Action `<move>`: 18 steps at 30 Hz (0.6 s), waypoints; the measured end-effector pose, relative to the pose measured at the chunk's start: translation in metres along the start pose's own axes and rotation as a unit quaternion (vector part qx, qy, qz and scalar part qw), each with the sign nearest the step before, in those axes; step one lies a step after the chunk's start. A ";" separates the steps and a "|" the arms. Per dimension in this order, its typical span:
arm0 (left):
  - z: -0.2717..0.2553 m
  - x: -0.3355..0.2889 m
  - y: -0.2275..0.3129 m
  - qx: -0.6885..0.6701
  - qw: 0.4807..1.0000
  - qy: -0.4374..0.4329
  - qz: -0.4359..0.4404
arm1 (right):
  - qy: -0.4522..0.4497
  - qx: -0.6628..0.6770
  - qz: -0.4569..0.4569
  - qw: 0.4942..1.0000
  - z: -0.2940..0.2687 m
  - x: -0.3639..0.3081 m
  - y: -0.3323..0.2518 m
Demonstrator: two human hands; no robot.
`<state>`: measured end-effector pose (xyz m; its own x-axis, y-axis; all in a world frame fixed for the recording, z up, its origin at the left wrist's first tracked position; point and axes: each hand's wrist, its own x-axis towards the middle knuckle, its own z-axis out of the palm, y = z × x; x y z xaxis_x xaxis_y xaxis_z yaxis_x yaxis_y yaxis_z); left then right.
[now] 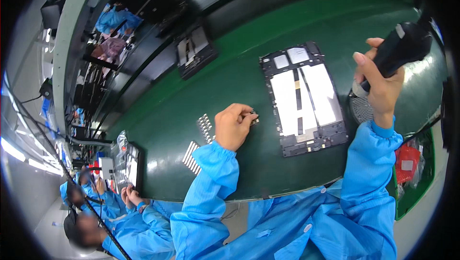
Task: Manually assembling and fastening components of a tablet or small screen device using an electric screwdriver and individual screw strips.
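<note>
My left hand [233,125] hovers over the green bench with its thumb and fingers pinched on a small dark electronic part [255,117], mostly hidden by the fingertips. My right hand [385,87] is wrapped round a black handheld tool [406,44] with a thick rounded body; its exact kind is unclear. Between the hands lies an opened tablet [306,99], showing white battery panels and dark ribbon cables. Left of my left hand are a sheet of small metallic pieces [205,127] and a row of silvery strips [191,157]. A round grey mesh piece [362,109] sits beneath my right hand.
Another opened tablet [194,50] lies at the back left near the dark shelf. A green bin [426,183] with a red packet [407,164] stands at the lower right. To the left, a co-worker's hands [130,196] are by a dark device [132,166].
</note>
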<state>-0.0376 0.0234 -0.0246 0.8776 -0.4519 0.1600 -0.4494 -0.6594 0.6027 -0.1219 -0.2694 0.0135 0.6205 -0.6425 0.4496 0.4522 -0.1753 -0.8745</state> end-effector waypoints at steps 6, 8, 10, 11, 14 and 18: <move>0.029 -0.008 0.021 -0.151 0.966 0.164 0.133 | -0.004 0.039 0.009 0.999 0.005 0.006 -0.004; 0.045 -0.005 0.026 -0.180 0.952 0.188 0.161 | -0.023 0.058 -0.008 0.998 -0.003 0.014 -0.003; 0.062 -0.006 0.037 -0.228 0.948 0.167 0.148 | -0.004 0.051 -0.009 0.999 -0.018 0.019 -0.001; 0.069 -0.007 0.042 -0.260 0.944 0.153 0.134 | -0.001 0.043 -0.010 0.999 -0.027 0.021 0.004; 0.080 -0.015 0.056 -0.196 0.962 0.127 0.144 | -0.003 0.065 -0.032 0.997 -0.043 0.022 0.013; 0.086 -0.020 0.064 -0.191 0.965 0.118 0.138 | -0.010 0.053 0.000 0.999 -0.037 0.022 0.015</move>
<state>-0.0984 -0.0615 -0.0563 0.7674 -0.3993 0.5017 -0.6163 -0.2437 0.7488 -0.1257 -0.3138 0.0034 0.6328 -0.6275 0.4537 0.5162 -0.0950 -0.8512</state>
